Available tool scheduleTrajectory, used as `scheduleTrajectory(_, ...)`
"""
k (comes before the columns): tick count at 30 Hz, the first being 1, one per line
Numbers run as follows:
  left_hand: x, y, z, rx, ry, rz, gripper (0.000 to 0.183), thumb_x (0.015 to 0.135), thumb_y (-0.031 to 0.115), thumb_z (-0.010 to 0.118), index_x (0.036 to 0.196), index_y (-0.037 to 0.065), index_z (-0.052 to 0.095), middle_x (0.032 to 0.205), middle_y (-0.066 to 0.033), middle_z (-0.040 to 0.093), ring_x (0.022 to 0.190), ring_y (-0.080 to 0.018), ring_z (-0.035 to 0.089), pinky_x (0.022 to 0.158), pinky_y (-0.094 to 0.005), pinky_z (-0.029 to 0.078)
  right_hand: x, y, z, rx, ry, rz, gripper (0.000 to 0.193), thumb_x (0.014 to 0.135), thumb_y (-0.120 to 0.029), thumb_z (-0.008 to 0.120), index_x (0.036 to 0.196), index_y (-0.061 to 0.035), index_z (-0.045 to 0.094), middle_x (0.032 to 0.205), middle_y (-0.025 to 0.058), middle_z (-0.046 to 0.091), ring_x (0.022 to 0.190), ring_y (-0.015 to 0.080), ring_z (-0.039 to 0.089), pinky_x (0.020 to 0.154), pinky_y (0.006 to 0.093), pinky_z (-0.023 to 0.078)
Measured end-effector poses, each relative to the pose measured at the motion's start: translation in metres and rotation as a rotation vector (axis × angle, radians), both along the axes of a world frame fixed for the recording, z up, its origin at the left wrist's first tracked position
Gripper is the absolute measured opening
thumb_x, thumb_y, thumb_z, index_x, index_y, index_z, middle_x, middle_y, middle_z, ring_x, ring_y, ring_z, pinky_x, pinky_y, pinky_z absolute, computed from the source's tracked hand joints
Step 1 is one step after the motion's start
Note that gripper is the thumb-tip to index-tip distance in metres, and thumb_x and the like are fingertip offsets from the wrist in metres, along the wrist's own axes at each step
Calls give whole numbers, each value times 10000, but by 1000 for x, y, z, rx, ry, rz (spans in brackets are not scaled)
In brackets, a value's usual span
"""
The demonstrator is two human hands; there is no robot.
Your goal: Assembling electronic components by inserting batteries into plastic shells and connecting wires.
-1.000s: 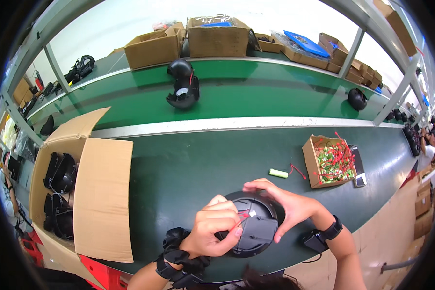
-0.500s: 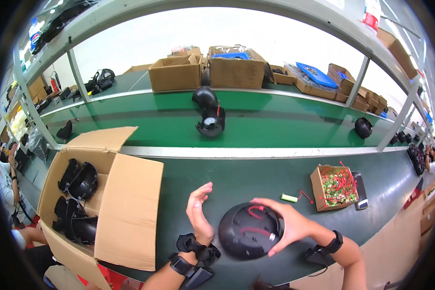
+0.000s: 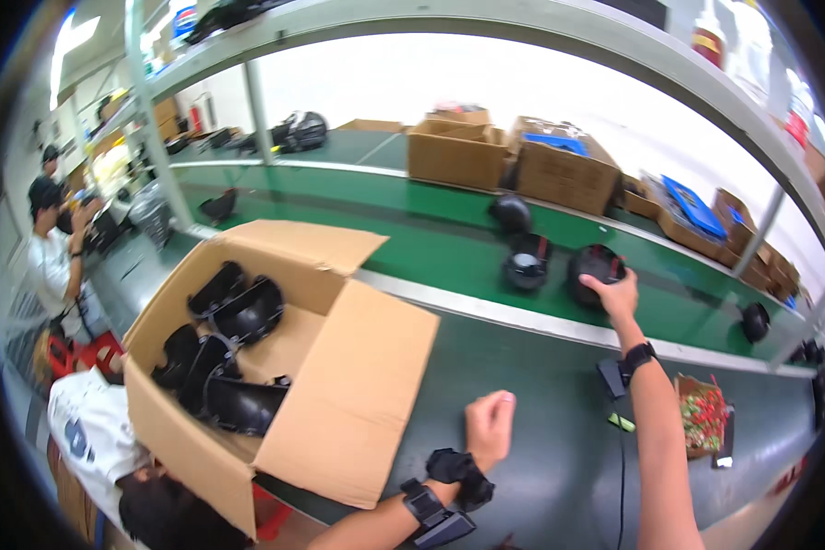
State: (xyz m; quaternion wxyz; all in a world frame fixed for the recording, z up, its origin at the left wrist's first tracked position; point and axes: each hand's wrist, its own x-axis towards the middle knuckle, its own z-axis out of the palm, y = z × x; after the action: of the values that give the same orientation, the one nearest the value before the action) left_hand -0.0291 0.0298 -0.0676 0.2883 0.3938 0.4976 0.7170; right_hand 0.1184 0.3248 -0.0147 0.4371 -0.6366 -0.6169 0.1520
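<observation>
My right hand (image 3: 617,295) reaches far over the green belt and grips a round black plastic shell (image 3: 588,271) by its right and near side. A bit of red shows at the shell's top. Left of it on the belt are another black shell (image 3: 526,261) with a pale round part and a darker rounded one (image 3: 511,214). My left hand (image 3: 490,427) hovers above the dark green bench with its fingers curled in and nothing visible in them. Beside it stands an open cardboard box (image 3: 346,394) holding several black curved shells (image 3: 247,310).
A small carton of green cells with red wires (image 3: 703,417) stands right of my right forearm. One loose green cell (image 3: 621,422) lies near it. The metal rail (image 3: 504,318) divides bench and belt. Cardboard boxes (image 3: 566,174) line the back. A person (image 3: 92,431) is at the left.
My right hand has carried the black shell from the bench forward to the belt. My left hand has curled its fingers closed. The view has turned, so the cardboard box appears farther right.
</observation>
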Motion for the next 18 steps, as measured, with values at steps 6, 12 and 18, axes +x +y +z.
scheduleTrajectory(6,4,2,10,42,169,54,277,923,146,505,692,-2,462,629,-161,477,618,-369,493,589,-426,362,-4,17,-4,61,-138,-28,1190,506,-581,855,1389,28,341,1281,232,533,1173,368,538,998,427,422)
scheduleTrajectory(12,4,-1,13,67,193,6,276,932,146,487,698,2,455,646,-155,480,621,-366,483,608,-420,366,15,35,-2,-105,-349,-125,1281,527,-610,837,1450,14,205,1461,274,288,1310,401,389,1057,482,359)
scheduleTrajectory(18,12,8,9,159,142,91,266,913,88,498,679,-20,434,590,-150,400,515,-276,418,522,-382,317,34,8,44,655,-457,202,826,660,-221,808,1353,-27,402,1326,227,476,1215,387,480,998,431,413)
